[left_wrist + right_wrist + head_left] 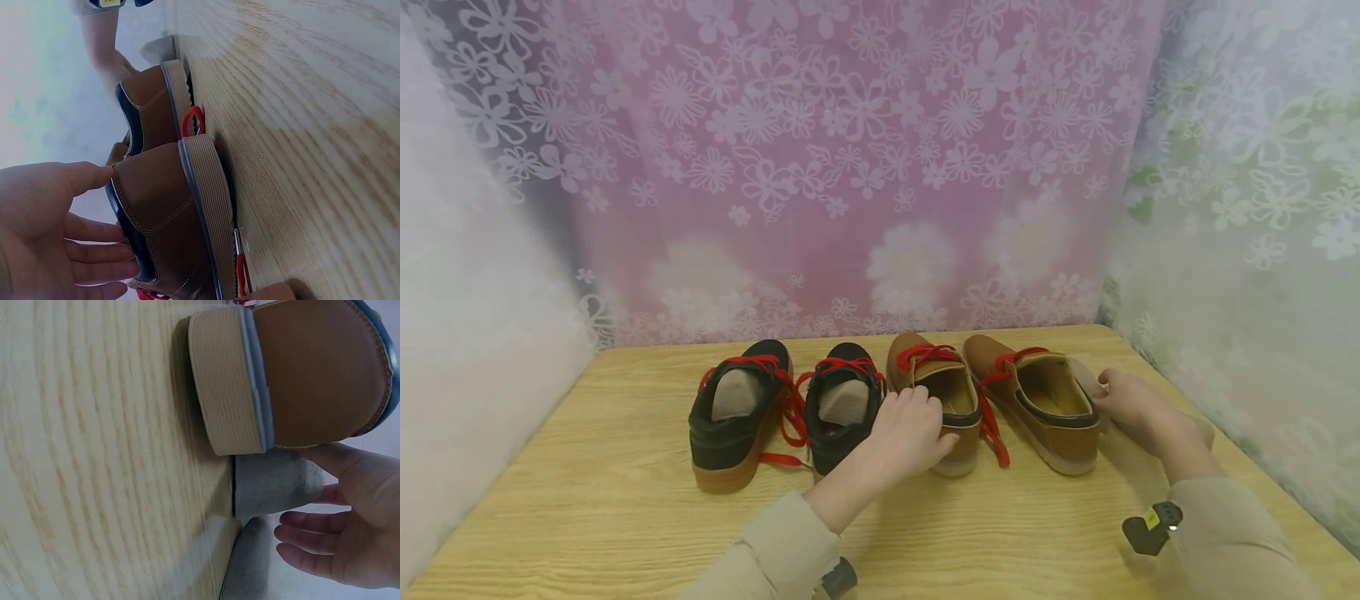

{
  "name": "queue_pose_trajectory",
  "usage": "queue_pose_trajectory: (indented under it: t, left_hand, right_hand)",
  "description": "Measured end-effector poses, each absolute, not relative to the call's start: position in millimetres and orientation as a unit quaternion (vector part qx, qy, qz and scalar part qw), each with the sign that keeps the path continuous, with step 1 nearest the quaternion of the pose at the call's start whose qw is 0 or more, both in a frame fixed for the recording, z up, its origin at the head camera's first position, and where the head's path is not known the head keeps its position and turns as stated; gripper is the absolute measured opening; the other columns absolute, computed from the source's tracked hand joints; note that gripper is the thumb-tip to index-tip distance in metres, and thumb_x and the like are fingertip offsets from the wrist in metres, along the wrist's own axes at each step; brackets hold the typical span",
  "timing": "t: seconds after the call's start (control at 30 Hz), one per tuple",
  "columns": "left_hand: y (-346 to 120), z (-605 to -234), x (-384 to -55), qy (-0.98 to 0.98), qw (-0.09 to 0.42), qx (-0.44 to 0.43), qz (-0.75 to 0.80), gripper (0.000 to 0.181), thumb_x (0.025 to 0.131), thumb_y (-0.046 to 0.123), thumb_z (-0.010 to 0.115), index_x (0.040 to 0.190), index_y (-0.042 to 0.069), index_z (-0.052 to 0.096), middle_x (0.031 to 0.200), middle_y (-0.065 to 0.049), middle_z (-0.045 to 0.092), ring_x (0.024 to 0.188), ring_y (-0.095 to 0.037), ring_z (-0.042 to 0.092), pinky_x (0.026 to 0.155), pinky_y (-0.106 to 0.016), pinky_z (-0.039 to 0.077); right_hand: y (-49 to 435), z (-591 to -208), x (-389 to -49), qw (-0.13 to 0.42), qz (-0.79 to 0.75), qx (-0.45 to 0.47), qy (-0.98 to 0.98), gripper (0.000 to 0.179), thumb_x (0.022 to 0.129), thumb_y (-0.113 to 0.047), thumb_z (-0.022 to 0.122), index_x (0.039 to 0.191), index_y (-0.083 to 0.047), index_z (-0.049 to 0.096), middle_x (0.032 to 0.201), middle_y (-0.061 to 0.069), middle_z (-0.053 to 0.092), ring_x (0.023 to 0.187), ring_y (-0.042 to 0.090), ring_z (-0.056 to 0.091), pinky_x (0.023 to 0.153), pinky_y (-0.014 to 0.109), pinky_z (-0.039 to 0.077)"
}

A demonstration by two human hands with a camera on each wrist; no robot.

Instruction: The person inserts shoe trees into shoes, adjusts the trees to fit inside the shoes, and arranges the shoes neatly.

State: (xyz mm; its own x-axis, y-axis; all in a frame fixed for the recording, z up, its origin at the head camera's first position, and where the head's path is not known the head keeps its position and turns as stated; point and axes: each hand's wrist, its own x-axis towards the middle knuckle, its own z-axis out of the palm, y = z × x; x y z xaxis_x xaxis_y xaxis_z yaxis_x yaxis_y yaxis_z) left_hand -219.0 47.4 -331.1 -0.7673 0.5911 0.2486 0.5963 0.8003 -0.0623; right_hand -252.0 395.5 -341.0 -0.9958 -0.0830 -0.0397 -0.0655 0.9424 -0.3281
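Observation:
My left hand (906,429) is at the heel opening of the left brown shoe (964,450). In the left wrist view its thumb touches the heel collar of that brown shoe (165,200), and the other fingers extend loosely beside the opening. My right hand (1131,404) is just right of the other brown shoe (1063,437). The right wrist view shows its thumb and index finger around the end of a grey shoe insert (272,484), beside the shoe's heel, with the remaining fingers loosely bent. A second grey insert (247,562) lies nearer the arm. Both brown shoes have red laces.
Two black shoes (722,450) with red laces stand on the left of the wooden table (587,500), beige-grey inserts (846,404) inside them. One red lace (782,459) trails on the tabletop. Floral curtains (865,167) enclose the back and sides.

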Motion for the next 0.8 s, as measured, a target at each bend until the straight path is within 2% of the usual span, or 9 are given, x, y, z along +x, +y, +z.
queue_pose_trajectory:
  t: [0.23, 0.43, 0.5, 0.67, 0.8]
  left_hand:
    - [48.4, -331.2, -219.8, -0.94, 0.135, -0.315, -0.002, 0.042, 0.085, 0.052, 0.058, 0.088, 0.01, 0.062, 0.086, -0.004, 0.054, 0.083, -0.021, 0.055, 0.071, -0.034, 0.043]
    - [48.7, -331.7, -219.5, -0.938, 0.138, -0.317, -0.003, 0.041, 0.085, 0.051, 0.058, 0.088, 0.01, 0.062, 0.085, -0.004, 0.054, 0.082, -0.021, 0.055, 0.069, -0.033, 0.042]
    - [48.7, -332.0, -219.5, -0.938, 0.139, -0.316, -0.003, 0.041, 0.085, 0.051, 0.059, 0.088, 0.01, 0.062, 0.085, -0.004, 0.054, 0.082, -0.021, 0.055, 0.069, -0.033, 0.042]
    - [48.5, -332.1, -219.5, -0.94, 0.136, -0.313, -0.004, 0.041, 0.085, 0.051, 0.059, 0.089, 0.01, 0.062, 0.085, -0.004, 0.054, 0.082, -0.021, 0.055, 0.069, -0.033, 0.043]
    - [48.3, -332.4, -219.6, -0.941, 0.137, -0.31, -0.003, 0.041, 0.085, 0.051, 0.059, 0.088, 0.01, 0.062, 0.084, -0.004, 0.054, 0.082, -0.021, 0.055, 0.069, -0.033, 0.043]
  right_hand:
    - [399.5, -349.8, -256.8, 0.033, -0.154, -0.041, 0.987, 0.048, 0.083, -0.007, 0.05, 0.119, 0.023, 0.036, 0.106, 0.04, 0.051, 0.106, 0.058, 0.042, 0.088, 0.061, 0.035]
    - [400.4, -359.4, -255.9, 0.033, -0.148, -0.038, 0.988, 0.07, 0.079, -0.018, 0.066, 0.13, 0.016, 0.031, 0.114, 0.046, 0.04, 0.108, 0.059, 0.037, 0.085, 0.065, 0.035]
    - [400.5, -361.8, -255.6, 0.024, -0.138, -0.043, 0.989, 0.066, 0.082, -0.018, 0.062, 0.132, 0.013, 0.032, 0.115, 0.047, 0.037, 0.105, 0.059, 0.039, 0.082, 0.064, 0.038]
    - [401.1, -364.9, -255.2, 0.018, -0.134, -0.06, 0.989, 0.052, 0.087, -0.002, 0.049, 0.135, 0.006, 0.031, 0.111, 0.044, 0.037, 0.09, 0.053, 0.051, 0.069, 0.053, 0.045]
    - [401.6, -367.7, -256.4, -0.005, -0.129, -0.079, 0.988, 0.045, 0.092, -0.005, 0.045, 0.134, 0.0, 0.031, 0.106, 0.042, 0.04, 0.085, 0.052, 0.052, 0.067, 0.054, 0.044]
